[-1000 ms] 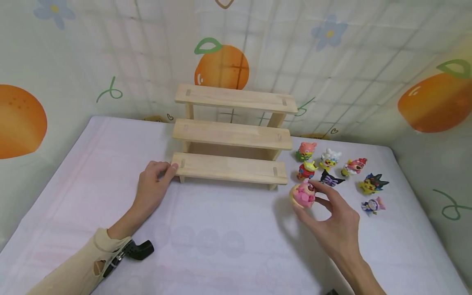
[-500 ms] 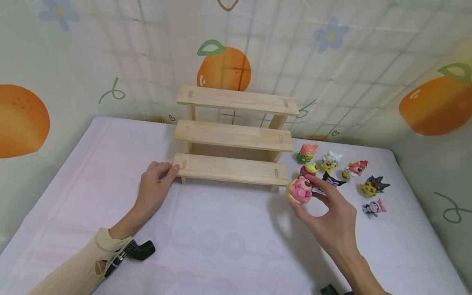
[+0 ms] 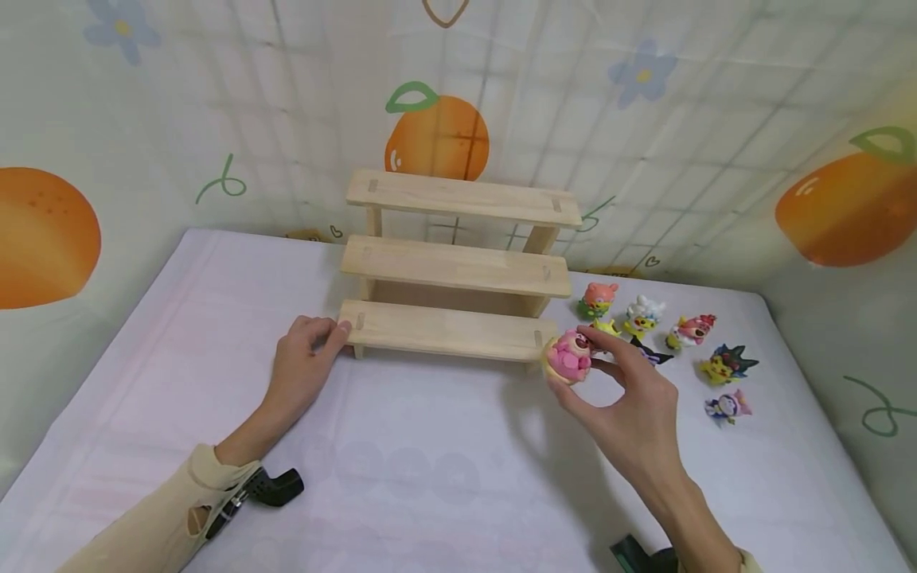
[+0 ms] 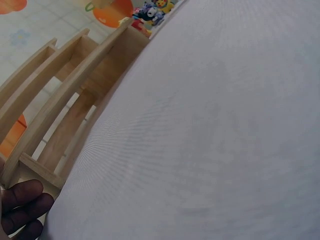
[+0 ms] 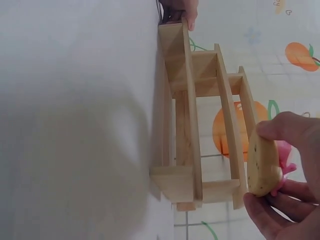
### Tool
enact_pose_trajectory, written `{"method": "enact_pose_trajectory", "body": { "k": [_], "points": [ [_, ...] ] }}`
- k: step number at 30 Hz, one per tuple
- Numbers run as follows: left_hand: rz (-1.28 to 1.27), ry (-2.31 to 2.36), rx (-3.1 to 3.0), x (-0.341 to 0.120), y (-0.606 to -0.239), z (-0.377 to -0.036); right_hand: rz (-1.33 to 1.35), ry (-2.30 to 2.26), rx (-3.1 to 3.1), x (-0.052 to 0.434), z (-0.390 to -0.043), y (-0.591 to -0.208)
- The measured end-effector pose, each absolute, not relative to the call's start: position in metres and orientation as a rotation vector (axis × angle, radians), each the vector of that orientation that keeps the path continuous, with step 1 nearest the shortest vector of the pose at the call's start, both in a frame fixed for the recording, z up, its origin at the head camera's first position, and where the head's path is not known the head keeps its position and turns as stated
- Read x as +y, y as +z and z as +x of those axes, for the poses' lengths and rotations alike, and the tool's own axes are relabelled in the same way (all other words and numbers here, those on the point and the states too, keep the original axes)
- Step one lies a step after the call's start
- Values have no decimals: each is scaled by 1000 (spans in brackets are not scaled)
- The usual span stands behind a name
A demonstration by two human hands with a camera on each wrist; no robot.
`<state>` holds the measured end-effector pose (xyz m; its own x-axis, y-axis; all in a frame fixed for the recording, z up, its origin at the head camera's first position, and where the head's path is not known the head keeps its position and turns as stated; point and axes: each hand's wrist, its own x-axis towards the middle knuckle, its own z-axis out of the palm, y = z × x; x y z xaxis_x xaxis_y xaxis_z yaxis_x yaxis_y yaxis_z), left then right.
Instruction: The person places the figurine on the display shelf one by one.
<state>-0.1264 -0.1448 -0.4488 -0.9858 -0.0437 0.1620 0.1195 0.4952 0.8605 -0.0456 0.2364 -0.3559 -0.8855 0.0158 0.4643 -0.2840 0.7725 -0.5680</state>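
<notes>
Head view: your right hand (image 3: 630,402) pinches a pink bear figurine (image 3: 568,356) between thumb and fingers, lifted off the table (image 3: 430,454) just beside the right end of the lowest step of the three-tier wooden display stand (image 3: 451,270). Your left hand (image 3: 304,358) rests on the table at the stand's left end, fingers curled, thumb touching the corner of the lowest step. More small figurines (image 3: 666,334) stand in a cluster on the table to the right of the stand.

Left wrist view: your curled left fingers (image 4: 22,205) sit against the near end of the stand (image 4: 60,120), gripping nothing that shows; the white table (image 4: 215,130) runs alongside the stand.

Right wrist view: your right fingers (image 5: 285,127) and thumb clamp the figurine (image 5: 265,162), its pale yellow base turned to the camera, just off the end of the stand (image 5: 200,125). Your left hand (image 5: 180,9) shows at the stand's far end.
</notes>
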Motion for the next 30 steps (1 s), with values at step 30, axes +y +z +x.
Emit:
{"method": "enact_pose_trajectory", "body": {
  "k": [30],
  "points": [
    [-89, -1480, -2575, -144, -447, -126, 474, 1020, -2408, 180, -82, -342]
  ]
}}
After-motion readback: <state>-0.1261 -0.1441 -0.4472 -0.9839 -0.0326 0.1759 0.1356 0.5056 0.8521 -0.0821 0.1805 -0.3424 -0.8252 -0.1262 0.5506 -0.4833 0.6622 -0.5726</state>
